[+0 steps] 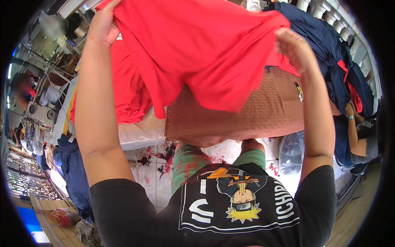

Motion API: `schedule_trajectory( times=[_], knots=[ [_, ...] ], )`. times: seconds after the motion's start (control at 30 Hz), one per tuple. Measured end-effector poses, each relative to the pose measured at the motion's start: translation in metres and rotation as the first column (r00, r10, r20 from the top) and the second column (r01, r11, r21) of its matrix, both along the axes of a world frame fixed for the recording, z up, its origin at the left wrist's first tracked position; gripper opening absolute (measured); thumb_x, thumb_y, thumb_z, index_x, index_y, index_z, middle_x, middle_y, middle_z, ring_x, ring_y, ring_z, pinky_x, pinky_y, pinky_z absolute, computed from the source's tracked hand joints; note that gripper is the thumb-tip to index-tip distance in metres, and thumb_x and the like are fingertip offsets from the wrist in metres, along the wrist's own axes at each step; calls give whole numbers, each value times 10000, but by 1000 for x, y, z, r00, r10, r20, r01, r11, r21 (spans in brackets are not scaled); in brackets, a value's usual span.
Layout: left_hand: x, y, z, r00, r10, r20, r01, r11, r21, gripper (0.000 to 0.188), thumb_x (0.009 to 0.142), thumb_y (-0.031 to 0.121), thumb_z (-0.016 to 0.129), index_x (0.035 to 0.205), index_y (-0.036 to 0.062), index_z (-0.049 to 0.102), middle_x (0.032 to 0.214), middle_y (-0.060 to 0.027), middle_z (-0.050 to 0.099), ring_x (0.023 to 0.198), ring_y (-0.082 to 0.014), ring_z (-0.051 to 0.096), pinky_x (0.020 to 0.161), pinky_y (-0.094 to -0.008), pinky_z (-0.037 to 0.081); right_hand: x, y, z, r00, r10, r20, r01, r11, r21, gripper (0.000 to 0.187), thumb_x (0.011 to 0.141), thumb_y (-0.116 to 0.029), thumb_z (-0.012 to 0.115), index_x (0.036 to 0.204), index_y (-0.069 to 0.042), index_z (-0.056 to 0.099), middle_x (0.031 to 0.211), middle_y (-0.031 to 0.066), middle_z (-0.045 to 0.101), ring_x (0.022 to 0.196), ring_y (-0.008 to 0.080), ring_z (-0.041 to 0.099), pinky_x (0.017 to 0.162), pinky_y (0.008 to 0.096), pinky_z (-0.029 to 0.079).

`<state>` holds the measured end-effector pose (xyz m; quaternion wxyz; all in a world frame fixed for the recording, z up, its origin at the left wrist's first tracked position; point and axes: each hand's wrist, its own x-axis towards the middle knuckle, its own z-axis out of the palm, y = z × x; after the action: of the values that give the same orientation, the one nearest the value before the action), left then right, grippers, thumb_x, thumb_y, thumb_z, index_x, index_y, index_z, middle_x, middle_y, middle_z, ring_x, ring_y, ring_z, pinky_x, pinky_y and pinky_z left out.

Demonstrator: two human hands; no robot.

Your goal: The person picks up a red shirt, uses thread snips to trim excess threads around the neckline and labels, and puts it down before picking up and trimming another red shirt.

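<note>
A bright red cloth garment point(193, 45) hangs spread between my raised hands, its lower edge loose above the table; its exact kind is unclear. My left hand point(106, 25) is closed on its upper left edge. At the upper right edge, my right hand point(297, 50) pinches the cloth with curled fingers, slightly blurred. Behind and below my left forearm lies a heap of folded red cloth point(129, 90). Below the garment, a brown textured cover point(214, 123) is spread over the table. Small yellow-and-black thread snips point(298, 91) rest on it near my right forearm.
Dark blue garments point(317, 49) are piled at the far right, beside a white balustrade point(332, 17). Another person's hand point(350, 110) touches that pile. Machines point(41, 113) stand at left. Thread scraps point(166, 154) litter the tiled floor, and a clear plastic bag point(291, 152) sits beneath the table's right side.
</note>
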<state>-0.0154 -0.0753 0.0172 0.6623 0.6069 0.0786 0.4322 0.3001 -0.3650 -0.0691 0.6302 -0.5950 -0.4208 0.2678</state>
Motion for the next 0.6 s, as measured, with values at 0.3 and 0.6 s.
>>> schedule_trajectory(
  times=[0.3,0.6],
  knots=[
    [-101,-6,50,983,-52,-176,117,916,383,398,872,86,616,1249,-15,538,1199,-129,620,1088,-233,612,925,-361,500,1,-51,106,903,-349,-251,429,759,489,389,952,-127,430,1307,16,500,1336,153,519,1196,261,534,1059,381,394],
    [-124,187,31,299,925,233,62,-263,963,479,832,491,654,1007,46,693,942,-101,687,900,-227,616,750,-399,474,72,41,97,982,-118,-145,164,917,365,274,968,-185,491,1155,-10,588,1080,83,675,966,146,656,845,282,534]
  ],
)
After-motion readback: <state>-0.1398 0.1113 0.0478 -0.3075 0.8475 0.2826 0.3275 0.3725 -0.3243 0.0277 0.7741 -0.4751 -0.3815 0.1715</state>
